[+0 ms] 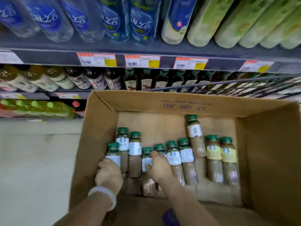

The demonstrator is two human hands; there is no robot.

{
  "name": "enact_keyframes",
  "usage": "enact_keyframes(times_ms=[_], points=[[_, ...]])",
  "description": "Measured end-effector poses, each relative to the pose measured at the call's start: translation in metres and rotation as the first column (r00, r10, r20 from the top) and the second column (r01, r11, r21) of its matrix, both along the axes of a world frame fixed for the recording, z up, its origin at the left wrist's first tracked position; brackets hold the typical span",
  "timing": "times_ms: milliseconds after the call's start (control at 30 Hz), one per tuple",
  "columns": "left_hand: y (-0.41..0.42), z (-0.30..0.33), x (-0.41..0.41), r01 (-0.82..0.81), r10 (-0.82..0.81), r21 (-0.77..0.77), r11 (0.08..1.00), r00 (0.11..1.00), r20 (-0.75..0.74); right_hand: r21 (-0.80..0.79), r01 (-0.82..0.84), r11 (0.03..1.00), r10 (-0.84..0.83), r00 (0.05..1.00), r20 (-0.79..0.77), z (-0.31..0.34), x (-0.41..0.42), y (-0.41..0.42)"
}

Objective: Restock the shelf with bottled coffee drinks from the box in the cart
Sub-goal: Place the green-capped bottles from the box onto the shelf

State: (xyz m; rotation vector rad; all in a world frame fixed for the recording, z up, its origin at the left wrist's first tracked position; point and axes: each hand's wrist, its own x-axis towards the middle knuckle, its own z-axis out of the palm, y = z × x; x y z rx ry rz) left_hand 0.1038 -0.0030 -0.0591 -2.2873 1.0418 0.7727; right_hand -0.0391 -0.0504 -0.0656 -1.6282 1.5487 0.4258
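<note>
Two hands in the box: left grips a bottle, right grips another

Starbucks logo on coffee bottles, "海之言" on blue bottles
</note>
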Motion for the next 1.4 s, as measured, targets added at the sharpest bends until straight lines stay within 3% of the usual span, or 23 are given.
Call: enact_keyframes(times_ms=[167, 300, 400, 567, 700, 833, 1000, 1233, 1400], points=[[0.004, -0.012, 0.004, 0.084, -0.085, -0.069, 0.994, 0.996, -0.005, -0.103, -0.084, 0.991, 0.081, 0.996, -0.027, -0.029, 0.028, -0.028], [0.011, -0.016, 0.004, -0.121, 0.097, -0.121, 0.985, 0.978, -0.185, 0.040, -0.145, 0.989, 0.148, 0.985, -0.084, -0.045, 0.048, -0.042], [0.005, -0.016, 0.014, -0.330, 0.275, -0.118, 0.937, 0.900, -0.338, 0.095, -0.030, 0.995, 0.039, 0.994, -0.102, -0.051, 0.055, -0.042], [0.000, -0.001, 0.025, -0.487, 0.368, -0.172, 0.857, 0.809, -0.458, 0.117, 0.194, 0.974, -0.179, 0.976, -0.124, -0.049, 0.072, -0.040], [-0.004, 0.020, 0.027, -0.551, 0.347, -0.251, 0.796, 0.754, -0.558, 0.086, 0.344, 0.935, -0.352, 0.928, 0.125, -0.033, 0.074, -0.031], [-0.009, 0.045, 0.034, -0.550, 0.270, -0.348, 0.759, 0.753, -0.601, 0.027, 0.460, 0.887, -0.443, 0.834, 0.330, -0.004, 0.063, -0.026], [-0.009, 0.079, 0.048, -0.635, 0.174, -0.442, 0.634, 0.674, -0.718, 0.005, 0.653, 0.758, -0.568, 0.656, 0.498, 0.065, 0.056, -0.026], [0.005, 0.139, 0.112, -0.738, -0.026, -0.476, 0.479, 0.529, -0.848, -0.147, 0.657, 0.740, -0.408, 0.611, 0.679, 0.165, 0.113, -0.003], [0.017, 0.195, 0.205, -0.718, -0.160, -0.588, 0.371, 0.575, -0.803, -0.318, 0.657, 0.683, -0.242, 0.615, 0.751, 0.239, 0.203, 0.012]])
